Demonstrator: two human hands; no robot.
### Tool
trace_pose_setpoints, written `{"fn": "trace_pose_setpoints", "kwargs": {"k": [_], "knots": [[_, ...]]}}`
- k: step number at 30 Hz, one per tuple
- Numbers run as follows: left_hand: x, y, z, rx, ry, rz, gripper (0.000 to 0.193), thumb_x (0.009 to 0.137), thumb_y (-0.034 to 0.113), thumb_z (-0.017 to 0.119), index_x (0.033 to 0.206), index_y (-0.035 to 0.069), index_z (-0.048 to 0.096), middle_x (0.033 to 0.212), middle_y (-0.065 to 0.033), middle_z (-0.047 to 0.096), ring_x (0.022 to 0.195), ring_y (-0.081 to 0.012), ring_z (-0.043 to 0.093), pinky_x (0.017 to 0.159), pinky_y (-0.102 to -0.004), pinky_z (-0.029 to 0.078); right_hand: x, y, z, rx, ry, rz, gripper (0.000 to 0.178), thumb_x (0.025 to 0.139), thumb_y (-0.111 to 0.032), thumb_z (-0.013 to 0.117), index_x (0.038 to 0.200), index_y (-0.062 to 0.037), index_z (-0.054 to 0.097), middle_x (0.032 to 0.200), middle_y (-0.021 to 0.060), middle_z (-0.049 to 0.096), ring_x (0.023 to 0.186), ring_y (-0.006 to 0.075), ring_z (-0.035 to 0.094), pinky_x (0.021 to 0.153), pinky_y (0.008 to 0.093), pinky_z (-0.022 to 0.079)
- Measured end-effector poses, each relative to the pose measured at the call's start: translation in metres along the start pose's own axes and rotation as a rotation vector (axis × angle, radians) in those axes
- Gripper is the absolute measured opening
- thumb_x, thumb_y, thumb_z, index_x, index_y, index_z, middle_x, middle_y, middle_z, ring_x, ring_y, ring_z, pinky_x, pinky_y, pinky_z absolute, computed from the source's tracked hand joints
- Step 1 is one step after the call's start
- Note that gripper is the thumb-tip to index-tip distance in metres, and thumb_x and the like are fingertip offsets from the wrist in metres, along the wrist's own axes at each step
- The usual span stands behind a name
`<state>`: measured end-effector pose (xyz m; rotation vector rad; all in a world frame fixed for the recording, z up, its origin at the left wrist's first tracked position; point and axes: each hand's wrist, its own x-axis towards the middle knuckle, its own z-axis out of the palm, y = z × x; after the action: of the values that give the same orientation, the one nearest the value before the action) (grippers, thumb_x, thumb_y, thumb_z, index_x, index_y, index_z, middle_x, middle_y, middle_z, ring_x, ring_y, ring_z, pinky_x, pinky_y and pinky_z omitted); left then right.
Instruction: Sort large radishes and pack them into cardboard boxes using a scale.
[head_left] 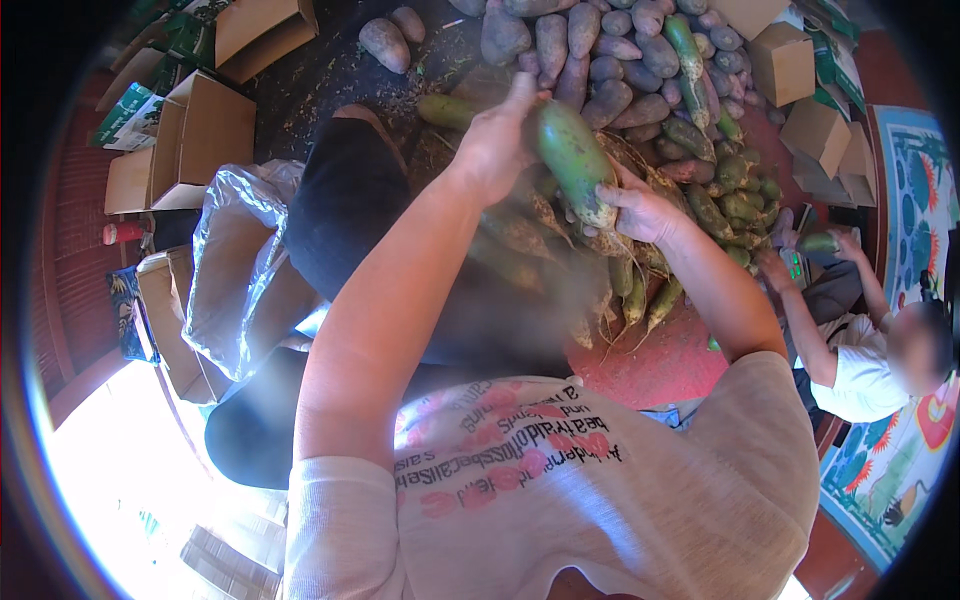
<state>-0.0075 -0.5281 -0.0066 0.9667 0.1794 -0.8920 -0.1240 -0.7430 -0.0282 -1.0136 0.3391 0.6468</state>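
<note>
Currently | right hand (648, 212) clamped on green radish (575, 160), near end | left hand (495, 145) at far end, finger closure hidden | rooty pile (624, 278) crowding beneath fingers | room bodyward over red floor (655, 372)

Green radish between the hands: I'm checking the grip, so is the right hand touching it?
Touching. In the head view, the right hand has its thumb on the green radish, near the lower end.

Shirt (690, 480): white
Shirt print (510, 450): black lettering, pink-red shapes
Sleeves (345, 520): short, white, well apart from left hand (495, 140) and right hand (640, 208)
Trousers (340, 215): dark, left of left hand
</note>
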Motion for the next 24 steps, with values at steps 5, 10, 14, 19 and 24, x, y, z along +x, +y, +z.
{"fn": "trace_pose_setpoints", "kwargs": {"k": [5, 10, 14, 19, 24], "knots": [[-0.008, 0.003, -0.004, -0.027, -0.103, 0.017, 0.07, 0.1, 0.063, 0.043, 0.135, 0.005, 0.058, 0.13, -0.0115, 0.061, 0.118, -0.0221, 0.056, 0.104, -0.0391, 0.042, 0.002, -0.004, 0.003, -0.007, -0.058, -0.075, 0.097, 0.08, -0.01, 0.08, 0.156, -0.0137, 0.019, 0.14, 0.0125, 0.048, 0.126, 0.0267, 0.052, 0.099, 0.046, 0.05], [0.004, -0.017, -0.017, 0.17, -0.017, 0.194, 0.044, 0.098, 0.039, 0.063, 0.126, 0.005, 0.065, 0.116, -0.0081, 0.068, 0.106, -0.0163, 0.061, 0.092, -0.0338, 0.047, 0.006, 0.005, 0.003, -0.145, 0.078, -0.078, 0.097, 0.079, -0.008, 0.079, 0.156, -0.0129, 0.02, 0.14, 0.0121, 0.048, 0.125, 0.0267, 0.053, 0.1, 0.045, 0.05], [0.012, -0.021, -0.018, 0.162, 0.079, 0.061, 0.038, 0.098, 0.027, 0.064, 0.128, 0.004, 0.064, 0.12, -0.0103, 0.067, 0.109, -0.0159, 0.06, 0.092, -0.0329, 0.047, 0.003, 0.011, 0.003, -0.015, 0.08, -0.096, 0.09, 0.078, -0.009, 0.08, 0.151, -0.0111, 0.029, 0.132, 0.0118, 0.054, 0.114, 0.0264, 0.06, 0.093, 0.0432, 0.053], [0.018, -0.021, -0.017, 0.439, 0.242, 0.158, 0.068, 0.096, 0.009, 0.062, 0.155, 0.004, 0.029, 0.151, -0.0189, 0.043, 0.134, -0.0289, 0.047, 0.109, -0.0404, 0.039, -0.002, -0.004, -0.003, 0.276, -0.1, -0.012, 0.073, 0.081, -0.015, 0.079, 0.143, -0.0067, 0.042, 0.129, 0.0125, 0.059, 0.105, 0.0244, 0.064, 0.085, 0.0387, 0.054], [-0.012, 0.083, -0.027, 0.314, 0.325, 0.27, 0.071, 0.087, 0.012, 0.071, 0.15, 0.004, 0.039, 0.149, -0.0219, 0.045, 0.138, -0.0318, 0.043, 0.115, -0.0391, 0.031, 0.029, -0.03, 0.016, -0.678, 0.77, -0.186, 0.081, 0.074, -0.019, 0.087, 0.14, -0.0035, 0.044, 0.118, 0.0124, 0.064, 0.099, 0.0201, 0.065, 0.079, 0.0343, 0.054]]}}
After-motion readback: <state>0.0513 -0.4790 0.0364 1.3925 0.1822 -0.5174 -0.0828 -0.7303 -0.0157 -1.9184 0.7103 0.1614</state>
